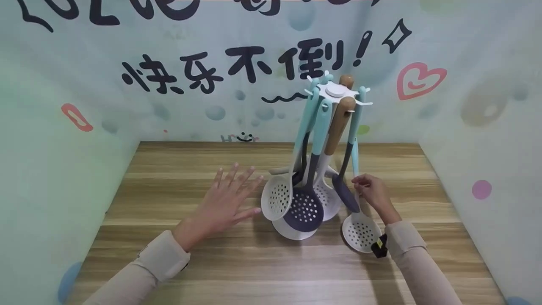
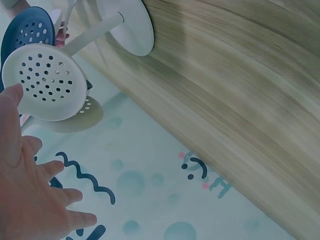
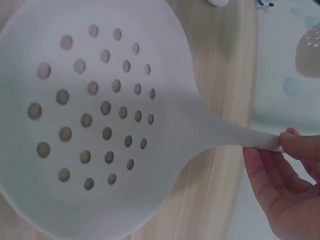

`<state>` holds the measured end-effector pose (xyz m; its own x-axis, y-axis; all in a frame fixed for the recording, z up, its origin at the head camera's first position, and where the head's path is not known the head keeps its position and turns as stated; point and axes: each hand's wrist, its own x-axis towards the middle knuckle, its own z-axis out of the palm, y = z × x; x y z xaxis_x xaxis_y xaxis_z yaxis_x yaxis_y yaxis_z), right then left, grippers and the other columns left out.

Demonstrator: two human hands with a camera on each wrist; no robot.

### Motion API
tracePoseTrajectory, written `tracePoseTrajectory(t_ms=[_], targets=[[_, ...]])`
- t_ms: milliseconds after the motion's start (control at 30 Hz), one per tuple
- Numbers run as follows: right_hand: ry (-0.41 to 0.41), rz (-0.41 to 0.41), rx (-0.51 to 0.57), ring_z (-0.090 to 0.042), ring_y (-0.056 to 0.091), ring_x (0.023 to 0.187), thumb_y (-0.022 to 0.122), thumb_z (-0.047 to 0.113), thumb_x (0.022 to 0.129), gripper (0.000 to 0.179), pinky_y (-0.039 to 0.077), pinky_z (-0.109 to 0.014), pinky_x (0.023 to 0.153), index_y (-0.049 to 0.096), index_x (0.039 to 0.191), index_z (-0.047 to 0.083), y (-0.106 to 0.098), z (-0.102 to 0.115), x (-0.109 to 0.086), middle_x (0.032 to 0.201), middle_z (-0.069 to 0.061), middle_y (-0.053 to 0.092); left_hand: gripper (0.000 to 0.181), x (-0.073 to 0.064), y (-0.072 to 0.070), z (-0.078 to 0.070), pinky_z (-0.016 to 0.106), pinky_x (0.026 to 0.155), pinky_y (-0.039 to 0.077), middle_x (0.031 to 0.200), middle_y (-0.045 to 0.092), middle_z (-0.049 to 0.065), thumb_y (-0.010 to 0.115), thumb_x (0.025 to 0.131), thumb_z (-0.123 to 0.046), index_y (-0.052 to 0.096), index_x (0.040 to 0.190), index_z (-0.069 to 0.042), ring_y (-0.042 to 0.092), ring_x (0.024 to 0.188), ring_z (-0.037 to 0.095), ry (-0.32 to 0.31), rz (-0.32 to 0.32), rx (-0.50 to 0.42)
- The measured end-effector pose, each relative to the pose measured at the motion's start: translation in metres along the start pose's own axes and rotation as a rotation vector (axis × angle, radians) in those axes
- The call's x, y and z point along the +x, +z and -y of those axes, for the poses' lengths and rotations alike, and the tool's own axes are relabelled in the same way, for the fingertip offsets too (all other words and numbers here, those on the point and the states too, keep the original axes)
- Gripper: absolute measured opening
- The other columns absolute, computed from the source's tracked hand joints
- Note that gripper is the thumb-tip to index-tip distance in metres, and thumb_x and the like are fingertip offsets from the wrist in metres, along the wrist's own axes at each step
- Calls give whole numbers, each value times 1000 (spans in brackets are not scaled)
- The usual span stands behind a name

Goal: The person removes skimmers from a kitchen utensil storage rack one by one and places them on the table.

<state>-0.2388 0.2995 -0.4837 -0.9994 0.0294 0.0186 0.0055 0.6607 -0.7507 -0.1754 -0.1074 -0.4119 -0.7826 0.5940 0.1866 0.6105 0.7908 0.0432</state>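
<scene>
My right hand [image 1: 374, 197] pinches the neck of a white skimmer [image 1: 360, 218] with a light blue handle. In the right wrist view, its broad perforated head [image 3: 175, 120] fills much of the frame, with thumb and fingers on the thin neck. Left of it stands a utensil rack [image 1: 336, 91], its white top hung with several utensils. To the rack's left my left hand [image 1: 224, 201] is spread with straight fingers and holds nothing. Nearest to it hangs a white skimmer [image 1: 273, 182]; whether the thumb touches it I cannot tell.
A dark blue skimmer [image 1: 304, 190] and a dark blue turner [image 1: 345, 195] hang on the rack, above its round white base [image 1: 294, 233]. Wood-grain tabletop [image 1: 237, 271] lies in front. Printed cloth walls [image 1: 190, 114] enclose the back and both sides.
</scene>
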Motion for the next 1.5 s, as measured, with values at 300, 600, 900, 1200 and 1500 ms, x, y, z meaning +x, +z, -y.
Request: tracePoseTrajectory(t_ms=[300,600,900,1200,1500], targets=[[28,251,-18,-45,53,112,49,-2,88,41,49,-44,90,47,128,-11,-3,0,3,125,-33,50,71,0,2,1,59,112,3,157,12,5,38,91,-60,19,149,-24,7,142,39,-5,32,-39],[10,441,-40,-37,57,103,51,6,88,39,46,-42,88,52,123,-11,1,-1,-3,117,-33,56,72,-2,0,0,58,112,2,157,9,5,40,91,-59,18,149,-23,5,142,38,0,37,-30],[18,465,-77,-28,58,96,50,13,89,35,46,-34,81,58,119,-5,-2,1,-6,107,-22,63,71,-2,2,1,59,111,5,156,14,6,40,91,-59,19,149,-24,7,142,39,10,33,-18],[66,453,-7,-50,41,122,47,12,93,51,35,-56,101,34,137,-10,-9,7,-6,133,-39,37,71,-1,2,2,59,111,5,156,15,6,37,91,-60,18,149,-23,9,142,39,12,34,-12],[38,166,48,-45,43,124,46,15,96,53,39,-54,99,28,143,-1,-29,54,-16,141,-31,35,70,-1,2,2,59,112,4,156,13,5,39,92,-59,19,149,-24,8,142,39,3,34,-26]])
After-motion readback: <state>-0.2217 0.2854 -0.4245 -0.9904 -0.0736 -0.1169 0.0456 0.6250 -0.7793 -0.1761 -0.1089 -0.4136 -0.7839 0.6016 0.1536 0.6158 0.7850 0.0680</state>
